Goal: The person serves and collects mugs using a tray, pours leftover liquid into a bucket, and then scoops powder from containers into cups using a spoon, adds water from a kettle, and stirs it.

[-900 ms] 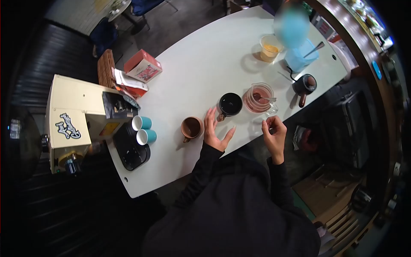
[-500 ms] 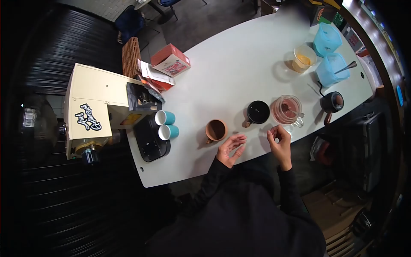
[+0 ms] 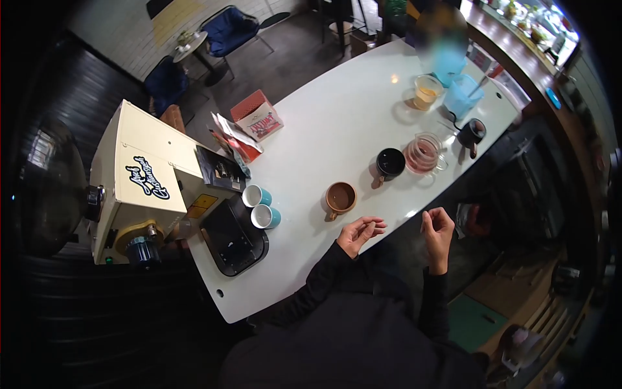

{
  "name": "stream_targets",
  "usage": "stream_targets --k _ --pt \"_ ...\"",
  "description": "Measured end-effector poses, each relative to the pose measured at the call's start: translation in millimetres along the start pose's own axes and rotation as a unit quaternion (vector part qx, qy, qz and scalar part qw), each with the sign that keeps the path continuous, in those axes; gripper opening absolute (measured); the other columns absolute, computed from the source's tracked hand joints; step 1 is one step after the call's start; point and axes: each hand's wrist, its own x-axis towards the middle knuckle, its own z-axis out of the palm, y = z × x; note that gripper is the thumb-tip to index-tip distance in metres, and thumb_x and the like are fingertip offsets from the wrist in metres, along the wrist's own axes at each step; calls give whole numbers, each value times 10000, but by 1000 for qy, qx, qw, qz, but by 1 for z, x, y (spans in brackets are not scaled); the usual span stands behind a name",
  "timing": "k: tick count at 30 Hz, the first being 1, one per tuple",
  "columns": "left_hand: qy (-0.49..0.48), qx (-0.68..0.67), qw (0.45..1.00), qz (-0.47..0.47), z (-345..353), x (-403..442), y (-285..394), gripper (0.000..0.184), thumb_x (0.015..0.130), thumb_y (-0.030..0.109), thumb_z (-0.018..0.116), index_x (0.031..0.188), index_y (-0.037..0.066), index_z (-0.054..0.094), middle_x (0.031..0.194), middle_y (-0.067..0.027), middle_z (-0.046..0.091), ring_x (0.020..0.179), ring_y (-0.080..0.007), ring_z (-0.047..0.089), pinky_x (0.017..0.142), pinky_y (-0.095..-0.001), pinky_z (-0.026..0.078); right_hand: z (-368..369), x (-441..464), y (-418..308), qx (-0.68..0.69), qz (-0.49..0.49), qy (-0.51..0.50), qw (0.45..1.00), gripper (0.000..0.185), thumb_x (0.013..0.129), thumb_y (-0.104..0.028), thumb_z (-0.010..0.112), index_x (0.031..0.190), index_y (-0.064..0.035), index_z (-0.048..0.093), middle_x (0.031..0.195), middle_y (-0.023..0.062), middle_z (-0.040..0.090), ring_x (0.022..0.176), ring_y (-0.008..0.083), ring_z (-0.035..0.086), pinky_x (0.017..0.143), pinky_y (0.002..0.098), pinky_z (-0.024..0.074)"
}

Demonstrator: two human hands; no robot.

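The left hand (image 3: 361, 235) was half open with nothing visible in it; the right hand (image 3: 438, 232) was curled in, and whether it held anything could not be told. Just beyond the left hand stood a round brown mug (image 3: 341, 196), upright, its handle nearside; farther past it, a black cup (image 3: 390, 162), then a ridged clear glass jug (image 3: 424, 155), reddish inside.

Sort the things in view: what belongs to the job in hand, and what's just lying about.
Likely the job's, nearest the left hand and right hand:
brown cup
black cup
glass jug

Probably just lying about:
teal cups
red-and-white box
cream machine
blue container
black kettle
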Motion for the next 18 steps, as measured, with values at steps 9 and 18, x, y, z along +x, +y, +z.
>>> stream_targets --k 9,18 --pt "-229 -96 946 -208 68 -23 -45 460 1027 353 416 1315 -4 455 1238 -190 574 1166 -290 573 1011 -417 450 -99 -182 32 1 88 251 964 152 913 -61 613 772 -37 559 648 -7 552 552 62 539 536 202 417" --pt "-421 -102 835 -339 157 -51 -121 398 1036 284 417 1328 17 453 1245 -149 582 1127 -234 593 986 -369 470 -164 -371 80 123 128 529 830 121 933 -120 584 842 -41 592 714 11 587 629 100 600 586 235 472"
